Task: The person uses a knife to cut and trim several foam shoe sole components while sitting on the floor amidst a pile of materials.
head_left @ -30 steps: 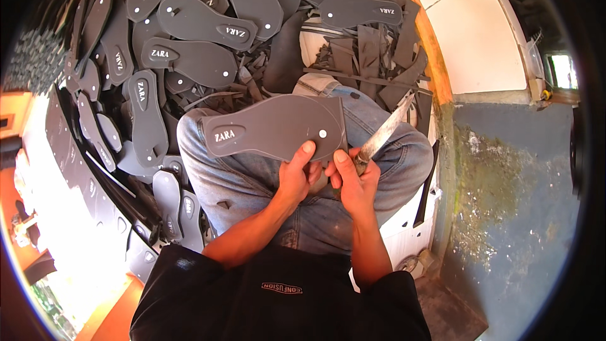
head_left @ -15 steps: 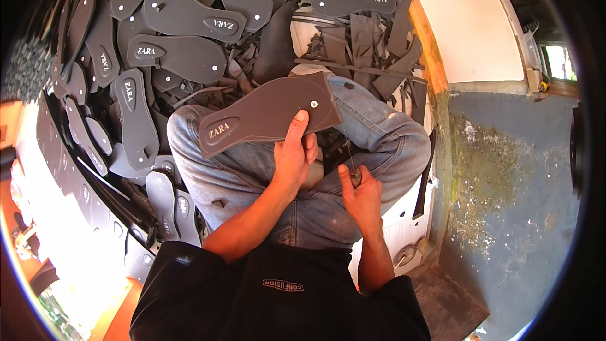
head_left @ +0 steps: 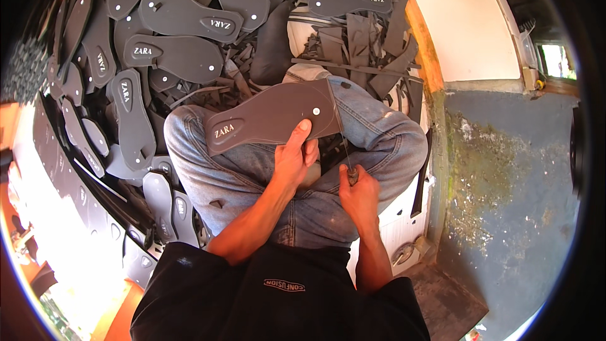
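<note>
My left hand (head_left: 295,155) grips a dark grey sandal sole (head_left: 268,113) by its near edge, thumb on top beside a white dot. The sole lies tilted above my lap, its heel to the left and its wide, uncut toe end to the right; a thin curved outline shows on that end. In my right hand (head_left: 358,192) is a thin-bladed knife (head_left: 348,156), fingers wrapped round its short handle. The narrow blade points up and away from me, its tip at the sole's lower right corner. Under both hands are my crossed legs in blue jeans (head_left: 208,177).
Many cut grey soles (head_left: 173,57) lie heaped at the far left and left. Strips of offcut foam (head_left: 360,44) pile up beyond my knees. A wooden edge (head_left: 420,44) and a stained grey-blue wall (head_left: 505,170) bound the right side.
The sole has turned slightly and its heel end has shifted a little to the right. My right hand and the knife have moved slightly left.
</note>
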Demonstrator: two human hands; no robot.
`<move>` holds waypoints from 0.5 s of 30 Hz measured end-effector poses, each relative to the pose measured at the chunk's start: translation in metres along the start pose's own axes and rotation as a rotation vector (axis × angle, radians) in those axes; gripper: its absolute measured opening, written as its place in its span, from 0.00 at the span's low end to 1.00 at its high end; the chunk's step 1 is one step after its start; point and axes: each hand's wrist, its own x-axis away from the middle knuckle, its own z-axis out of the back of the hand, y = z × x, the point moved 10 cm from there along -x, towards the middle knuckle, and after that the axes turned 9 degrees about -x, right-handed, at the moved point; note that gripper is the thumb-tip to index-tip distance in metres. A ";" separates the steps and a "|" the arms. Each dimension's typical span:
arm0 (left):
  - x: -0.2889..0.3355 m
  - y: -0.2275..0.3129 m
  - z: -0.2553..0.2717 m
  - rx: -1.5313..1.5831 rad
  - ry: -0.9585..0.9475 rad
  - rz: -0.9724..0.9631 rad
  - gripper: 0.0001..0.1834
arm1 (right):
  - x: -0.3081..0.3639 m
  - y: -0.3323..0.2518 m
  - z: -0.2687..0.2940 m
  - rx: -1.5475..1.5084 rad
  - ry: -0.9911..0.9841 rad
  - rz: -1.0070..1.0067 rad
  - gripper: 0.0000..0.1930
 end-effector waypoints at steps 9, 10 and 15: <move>0.013 0.001 0.008 0.000 -0.047 -0.017 0.11 | -0.016 -0.018 -0.016 0.010 -0.059 0.018 0.14; 0.013 -0.001 0.010 -0.006 -0.044 -0.024 0.11 | -0.018 -0.020 -0.019 0.011 -0.060 0.011 0.13; 0.022 -0.010 0.014 -0.053 -0.019 0.030 0.11 | -0.043 -0.023 -0.030 -0.044 -0.015 0.112 0.11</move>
